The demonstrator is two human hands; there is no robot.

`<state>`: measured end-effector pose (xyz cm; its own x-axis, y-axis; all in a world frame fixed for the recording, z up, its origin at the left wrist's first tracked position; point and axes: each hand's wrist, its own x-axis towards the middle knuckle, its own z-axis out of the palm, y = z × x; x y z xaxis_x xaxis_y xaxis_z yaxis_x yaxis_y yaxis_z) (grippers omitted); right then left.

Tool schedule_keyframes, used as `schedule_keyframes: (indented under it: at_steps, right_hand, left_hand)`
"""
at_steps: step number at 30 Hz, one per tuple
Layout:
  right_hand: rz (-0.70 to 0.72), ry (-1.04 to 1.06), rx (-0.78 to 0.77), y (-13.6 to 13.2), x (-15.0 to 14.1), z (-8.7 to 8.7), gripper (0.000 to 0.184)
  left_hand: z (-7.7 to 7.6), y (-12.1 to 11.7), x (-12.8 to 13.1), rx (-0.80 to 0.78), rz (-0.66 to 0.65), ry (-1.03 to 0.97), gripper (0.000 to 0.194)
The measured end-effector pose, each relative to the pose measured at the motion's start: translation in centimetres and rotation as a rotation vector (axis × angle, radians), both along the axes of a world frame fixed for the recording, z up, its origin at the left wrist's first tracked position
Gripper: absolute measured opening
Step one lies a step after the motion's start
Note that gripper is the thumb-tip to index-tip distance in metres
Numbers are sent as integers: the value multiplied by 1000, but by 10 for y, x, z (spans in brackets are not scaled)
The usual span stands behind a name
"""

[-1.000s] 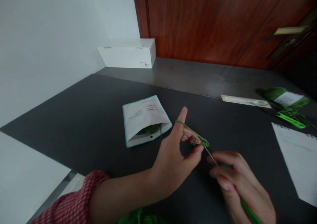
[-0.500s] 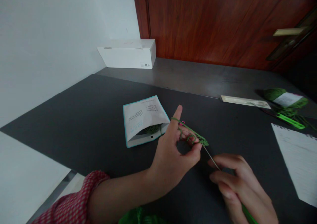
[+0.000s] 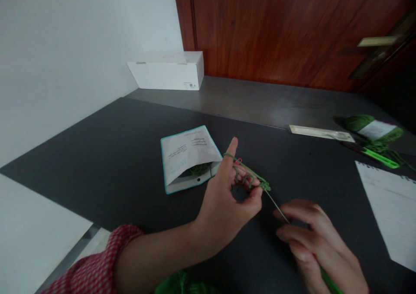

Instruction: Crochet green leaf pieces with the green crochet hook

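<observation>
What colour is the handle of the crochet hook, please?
The handle is bright green; head view.

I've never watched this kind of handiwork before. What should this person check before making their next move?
1. Crochet hook held in the right hand: ok, gripped by the fingers.
2. Hook tip at the green crocheted chain: ok, it reaches the chain.
3. Yarn across the raised finger of the left hand: ok, looped over it.
4. Pink stitch marker on the work: ok.
5. Hook's tip caught in a loop: cannot tell, too small to see.
6. Strand to the yarn ball in the envelope free of tangles: cannot tell.
</observation>
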<state>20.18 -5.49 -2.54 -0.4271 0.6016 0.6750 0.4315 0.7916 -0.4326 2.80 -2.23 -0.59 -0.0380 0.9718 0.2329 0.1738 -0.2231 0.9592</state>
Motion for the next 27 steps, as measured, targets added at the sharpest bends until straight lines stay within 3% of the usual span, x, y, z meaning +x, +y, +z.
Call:
schedule_keyframes:
  at_steps: [15,22,27]
  right_hand:
    - [21,-53,-13,-1,1,0,21]
    - [-2,-80,26,-1,-1,6,20]
    - [-9,-46,-89,-2,0,4,22]
  left_hand:
    - [4,1,-1,-58,-67,-9,89]
    - [-6,-1,-2,52,-38,72,85]
    - [-9,-3,-3,99,-9,159,84]
